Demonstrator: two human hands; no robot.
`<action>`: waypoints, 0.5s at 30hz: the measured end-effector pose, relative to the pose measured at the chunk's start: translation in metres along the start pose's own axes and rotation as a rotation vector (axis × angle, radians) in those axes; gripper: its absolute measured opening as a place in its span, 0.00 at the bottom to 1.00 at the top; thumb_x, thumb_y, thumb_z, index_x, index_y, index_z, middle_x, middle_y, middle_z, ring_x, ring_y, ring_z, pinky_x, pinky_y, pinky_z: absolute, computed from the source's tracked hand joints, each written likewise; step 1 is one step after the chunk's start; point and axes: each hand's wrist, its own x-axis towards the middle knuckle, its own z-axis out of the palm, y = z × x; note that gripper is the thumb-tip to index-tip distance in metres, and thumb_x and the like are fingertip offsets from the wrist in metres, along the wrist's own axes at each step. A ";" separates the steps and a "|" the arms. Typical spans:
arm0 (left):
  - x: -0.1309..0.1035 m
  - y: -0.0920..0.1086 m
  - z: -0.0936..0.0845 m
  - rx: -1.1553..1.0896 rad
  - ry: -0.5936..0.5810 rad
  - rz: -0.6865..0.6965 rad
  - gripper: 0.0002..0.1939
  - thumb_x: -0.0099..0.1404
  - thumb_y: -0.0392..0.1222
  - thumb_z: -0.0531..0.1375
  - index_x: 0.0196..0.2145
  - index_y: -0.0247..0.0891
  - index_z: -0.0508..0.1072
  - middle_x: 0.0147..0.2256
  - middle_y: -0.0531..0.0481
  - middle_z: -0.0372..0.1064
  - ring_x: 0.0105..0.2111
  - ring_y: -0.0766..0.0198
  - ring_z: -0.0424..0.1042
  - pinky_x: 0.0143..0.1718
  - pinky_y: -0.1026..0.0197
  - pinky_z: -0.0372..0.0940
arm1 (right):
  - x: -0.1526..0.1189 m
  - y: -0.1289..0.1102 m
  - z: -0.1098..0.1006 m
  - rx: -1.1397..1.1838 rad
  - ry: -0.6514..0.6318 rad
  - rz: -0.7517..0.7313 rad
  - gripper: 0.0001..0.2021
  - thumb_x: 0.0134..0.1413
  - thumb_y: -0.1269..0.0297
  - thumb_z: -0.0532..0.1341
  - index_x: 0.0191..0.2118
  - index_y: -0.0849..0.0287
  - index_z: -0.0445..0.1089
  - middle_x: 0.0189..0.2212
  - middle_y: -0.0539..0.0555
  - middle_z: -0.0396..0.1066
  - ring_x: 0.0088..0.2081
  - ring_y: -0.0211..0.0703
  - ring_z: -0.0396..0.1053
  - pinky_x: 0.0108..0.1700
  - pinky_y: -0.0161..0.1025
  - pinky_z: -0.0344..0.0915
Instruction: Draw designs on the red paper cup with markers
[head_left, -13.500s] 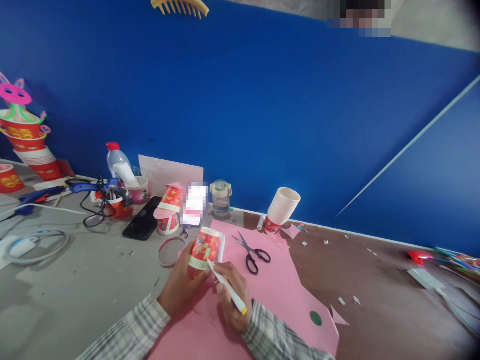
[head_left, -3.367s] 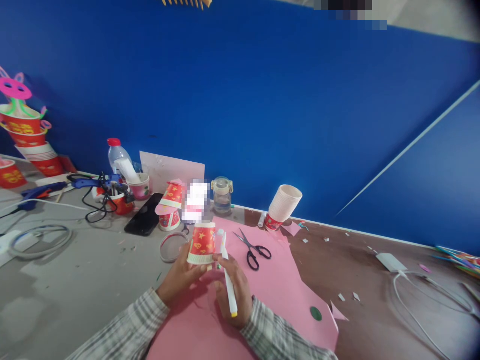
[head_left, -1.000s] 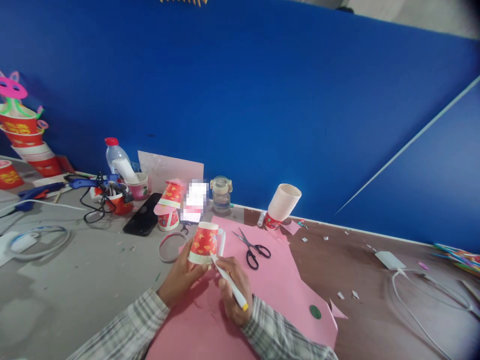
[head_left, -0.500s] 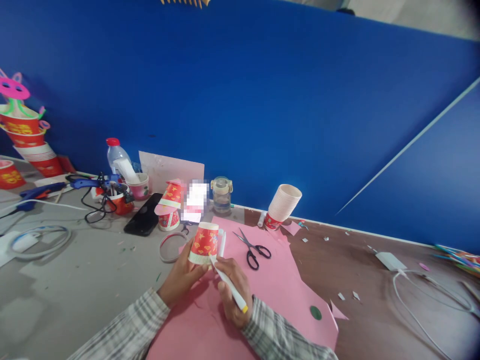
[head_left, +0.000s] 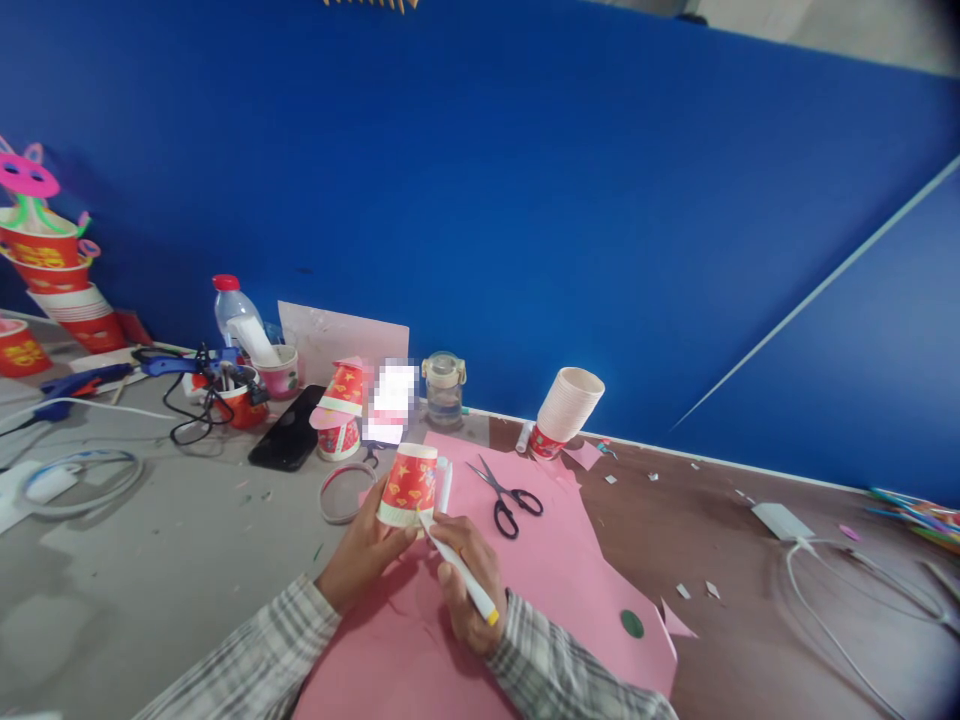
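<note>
Near the middle of the frame, a little below center, a red paper cup [head_left: 409, 484] is held upside down, its narrow end up and tipped slightly to the right. Its wall is bright red, printed with gold stars and curled motifs, and a busier multicolored figure shows toward its right edge. White edges the narrow end at the top, and a pale cream-green band runs around the wide end at the bottom.

The left hand [head_left: 366, 555] pinches the cup low on its left side, the thumb in front near the wide rim (the other fingers are mostly hidden behind it). The right hand [head_left: 470, 582] pinches a white marker [head_left: 463, 572] like a pen, its yellow end pointing to the lower right and its tip at the pale band; whether the tip presses on the cup is too small to tell.

Just right of the cup, a white stick-like thing [head_left: 445, 487] shows partly behind it. Beneath the hands, pink paper [head_left: 559, 600] covers the bottom center of the table [head_left: 195, 610]. Black-handled scissors [head_left: 506, 497] lie spread on the paper, and a green disc [head_left: 632, 624] rests at its lower right.
</note>
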 end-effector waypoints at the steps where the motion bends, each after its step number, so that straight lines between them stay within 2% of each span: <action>1: 0.000 -0.001 0.000 0.001 0.002 0.003 0.32 0.45 0.48 0.68 0.47 0.47 0.61 0.43 0.49 0.68 0.42 0.53 0.67 0.41 0.54 0.64 | 0.000 0.000 0.000 0.004 0.009 0.007 0.11 0.54 0.66 0.54 0.43 0.55 0.68 0.34 0.57 0.74 0.37 0.56 0.72 0.38 0.48 0.70; 15: 0.000 0.002 0.002 0.023 0.024 -0.004 0.32 0.44 0.47 0.68 0.47 0.46 0.62 0.40 0.50 0.69 0.36 0.57 0.70 0.38 0.57 0.67 | -0.001 0.003 0.000 0.021 0.016 0.021 0.12 0.55 0.63 0.53 0.43 0.55 0.68 0.34 0.58 0.73 0.36 0.57 0.72 0.37 0.49 0.70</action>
